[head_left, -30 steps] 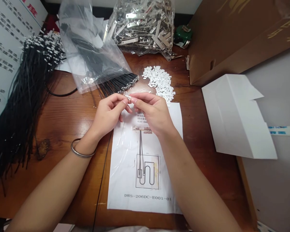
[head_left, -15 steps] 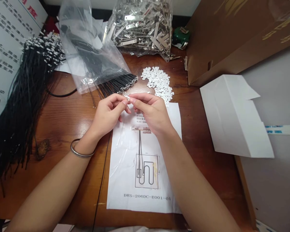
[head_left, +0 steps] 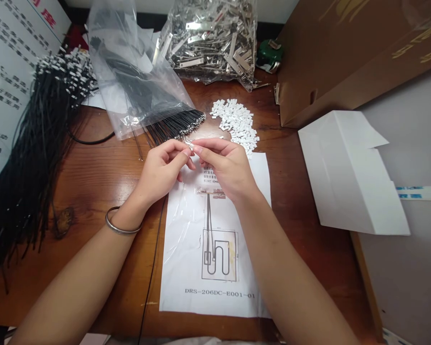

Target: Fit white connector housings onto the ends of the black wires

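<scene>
My left hand (head_left: 162, 167) and my right hand (head_left: 227, 165) meet fingertip to fingertip above the top of a printed drawing sheet (head_left: 215, 268). Both pinch a tiny part at a wire's metal tip (head_left: 189, 143). The thin black wire (head_left: 153, 258) runs from my left hand down toward the near table edge. Just beyond the fingers lies a bundle of black wires (head_left: 175, 124) with metal tips, spilling from a clear plastic bag (head_left: 132, 72). A heap of small white plastic housings (head_left: 237, 122) lies right of that bundle.
A bag of silver metal strips (head_left: 211, 43) stands at the back. A large pile of black wires with white ends (head_left: 39, 134) fills the left. A brown cardboard box (head_left: 345, 52) and a white folded carton (head_left: 352, 172) stand at the right. A green object (head_left: 269, 53) sits by the box.
</scene>
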The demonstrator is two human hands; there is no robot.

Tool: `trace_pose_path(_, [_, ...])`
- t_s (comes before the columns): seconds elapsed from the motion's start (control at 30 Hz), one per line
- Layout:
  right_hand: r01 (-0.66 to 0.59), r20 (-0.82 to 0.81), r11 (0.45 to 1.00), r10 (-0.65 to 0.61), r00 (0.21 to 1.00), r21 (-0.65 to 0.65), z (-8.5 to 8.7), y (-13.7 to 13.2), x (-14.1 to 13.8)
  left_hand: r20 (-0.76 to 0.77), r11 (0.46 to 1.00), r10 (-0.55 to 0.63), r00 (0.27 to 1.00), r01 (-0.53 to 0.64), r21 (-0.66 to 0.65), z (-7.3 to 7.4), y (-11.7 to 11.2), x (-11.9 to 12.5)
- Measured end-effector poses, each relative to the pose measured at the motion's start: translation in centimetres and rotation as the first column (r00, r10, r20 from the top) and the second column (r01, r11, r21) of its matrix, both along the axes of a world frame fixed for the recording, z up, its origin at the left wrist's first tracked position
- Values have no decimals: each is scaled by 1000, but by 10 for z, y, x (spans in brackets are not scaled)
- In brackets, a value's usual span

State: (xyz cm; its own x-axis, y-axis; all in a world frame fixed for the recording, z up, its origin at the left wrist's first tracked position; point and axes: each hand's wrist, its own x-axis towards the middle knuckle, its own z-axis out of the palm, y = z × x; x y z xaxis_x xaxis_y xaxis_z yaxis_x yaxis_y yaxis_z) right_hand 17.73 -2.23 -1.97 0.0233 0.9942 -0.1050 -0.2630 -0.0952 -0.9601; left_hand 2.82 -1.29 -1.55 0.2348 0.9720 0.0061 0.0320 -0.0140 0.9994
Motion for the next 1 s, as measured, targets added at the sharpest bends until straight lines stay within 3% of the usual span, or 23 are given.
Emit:
trace_pose_path(0.7, [12, 63, 1000, -10, 998, -24, 0, 0, 1, 32, 1000, 10, 999, -10, -26, 2, -1, 1])
trace_pose_path(1.0, [-3, 5, 999, 4, 1000, -39, 1, 0, 2, 2, 1000, 11, 1000, -11, -7, 2, 0, 1])
